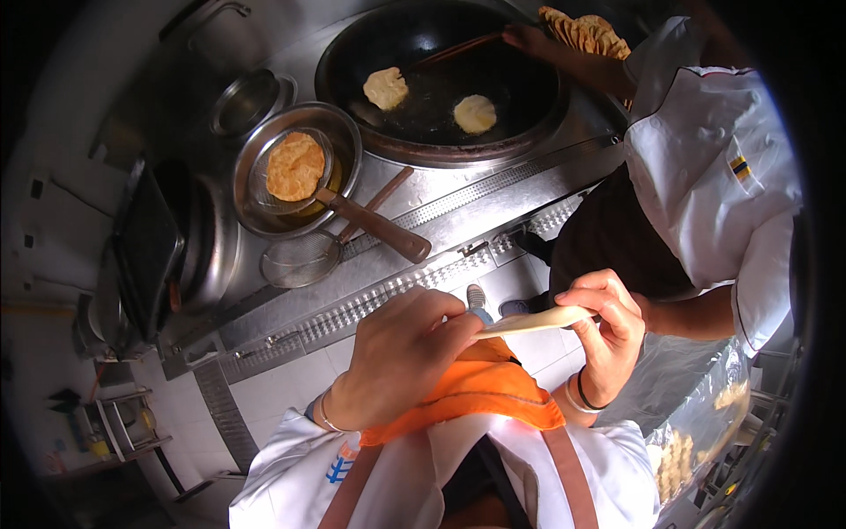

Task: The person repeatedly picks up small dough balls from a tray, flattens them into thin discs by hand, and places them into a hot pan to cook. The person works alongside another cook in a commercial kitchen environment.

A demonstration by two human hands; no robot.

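Observation:
Between my two hands a flat piece of raw dough (529, 323) is stretched in the air, seen nearly edge-on. My left hand (413, 357) pinches its left end between thumb and fingers. At the other end, my right hand (608, 330) grips the dough with thumb below and fingers above. Beyond my hands is a large black wok (423, 40) with two pale dough rounds, a left one (386, 88) and a right one (475, 114), lying in it. A browned flatbread (295, 166) rests in a wire strainer over a steel bowl (344, 125).
A co-worker (707, 172) stands at the right, holding chopsticks (456, 50) in the wok. A second strainer (304, 259) lies on the steel counter, and the first one's wooden handle (383, 228) juts over its front edge. Dough pieces (675, 463) sit under plastic film at lower right.

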